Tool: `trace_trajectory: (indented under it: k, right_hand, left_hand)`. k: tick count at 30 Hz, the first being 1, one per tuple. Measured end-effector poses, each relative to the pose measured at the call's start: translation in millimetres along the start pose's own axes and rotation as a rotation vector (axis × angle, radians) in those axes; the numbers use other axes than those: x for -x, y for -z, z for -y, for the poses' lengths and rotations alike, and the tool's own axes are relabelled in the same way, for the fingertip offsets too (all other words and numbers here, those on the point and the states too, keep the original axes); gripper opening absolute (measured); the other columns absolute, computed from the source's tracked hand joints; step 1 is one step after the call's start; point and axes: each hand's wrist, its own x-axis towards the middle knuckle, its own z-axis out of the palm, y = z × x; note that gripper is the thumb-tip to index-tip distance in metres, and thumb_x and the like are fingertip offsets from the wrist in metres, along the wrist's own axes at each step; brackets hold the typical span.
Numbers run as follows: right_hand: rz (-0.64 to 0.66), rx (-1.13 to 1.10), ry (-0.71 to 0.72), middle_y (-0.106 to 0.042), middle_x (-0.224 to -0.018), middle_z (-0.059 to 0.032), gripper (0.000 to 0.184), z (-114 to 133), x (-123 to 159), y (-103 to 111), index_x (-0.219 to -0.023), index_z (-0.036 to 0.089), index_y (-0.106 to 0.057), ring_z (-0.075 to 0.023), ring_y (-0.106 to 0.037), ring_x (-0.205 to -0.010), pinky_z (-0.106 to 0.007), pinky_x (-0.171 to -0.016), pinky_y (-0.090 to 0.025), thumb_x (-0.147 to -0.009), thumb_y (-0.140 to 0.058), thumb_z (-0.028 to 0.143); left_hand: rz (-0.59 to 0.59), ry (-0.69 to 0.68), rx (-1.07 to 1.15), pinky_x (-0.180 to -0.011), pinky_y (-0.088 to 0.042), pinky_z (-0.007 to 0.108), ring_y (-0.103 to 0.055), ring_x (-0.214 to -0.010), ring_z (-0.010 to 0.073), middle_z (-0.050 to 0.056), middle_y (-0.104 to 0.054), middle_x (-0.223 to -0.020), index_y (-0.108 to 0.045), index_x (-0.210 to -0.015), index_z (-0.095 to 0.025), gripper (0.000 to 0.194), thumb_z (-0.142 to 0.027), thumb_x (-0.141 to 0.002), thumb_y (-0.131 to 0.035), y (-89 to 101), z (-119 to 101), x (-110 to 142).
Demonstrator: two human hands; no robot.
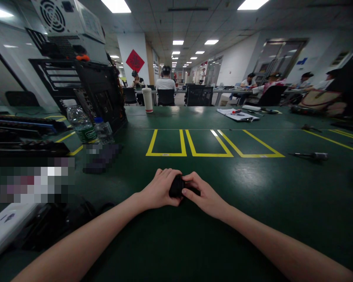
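A small black rounded object [176, 186] is between my hands, low over the green table near its front; its kind I cannot make out. My left hand [162, 188] wraps round it from the left, thumb below and fingers above. From the right, my right hand [202, 195] pinches the object's edge between thumb and fingertips. Part of the object is hidden behind the fingers.
On the left stand a black computer case [98, 94], a large water bottle [79, 121] and a smaller blue-capped bottle [103, 131]. Yellow tape outlines [166, 154] mark the green table [176, 250]. A screwdriver [312, 156], clipboard [238, 114] and white cup [147, 100] lie farther off.
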Motion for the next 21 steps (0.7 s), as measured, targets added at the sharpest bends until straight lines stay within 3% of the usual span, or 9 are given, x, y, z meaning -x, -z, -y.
trace_trajectory:
  k: [7,14,21]
  right_hand:
    - [-0.027,-0.025,-0.043,-0.051,-0.102,-0.0021,0.021,0.2,-3.6,-0.4,-0.101,0.023,-0.042,-0.0172,-0.053,-0.095,-0.036,-0.082,-0.047,-0.081,-0.049,0.024]
    - [-0.055,0.140,0.058,-0.048,-0.103,-0.0028,0.027,0.5,1.0,2.1,-0.101,0.024,-0.045,-0.0191,-0.049,-0.099,-0.040,-0.088,-0.042,-0.077,-0.055,0.020]
    - [-0.048,-0.045,0.004,-0.051,-0.096,-0.0006,0.017,-4.6,-3.6,-1.4,-0.096,0.023,-0.044,-0.0162,-0.054,-0.095,-0.036,-0.083,-0.046,-0.081,-0.051,0.021]
  left_hand:
    - [-0.007,0.010,0.004,-0.078,-0.034,0.035,-0.049,-0.093,0.0231,0.006,-0.052,-0.105,-0.038,-0.111,-0.020,0.056,-0.031,-0.064,-0.066,-4.0,3.0,-0.9]
    - [-0.009,0.015,-0.005,-0.079,-0.034,0.035,-0.049,-0.093,0.0233,0.006,-0.051,-0.105,-0.037,-0.112,-0.020,0.057,-0.032,-0.063,-0.066,-4.8,2.8,-1.3]
    - [-0.030,0.007,-0.017,-0.078,-0.033,0.035,-0.049,-0.092,0.0234,0.006,-0.052,-0.104,-0.038,-0.111,-0.019,0.056,-0.032,-0.064,-0.066,-6.4,3.7,-1.7]
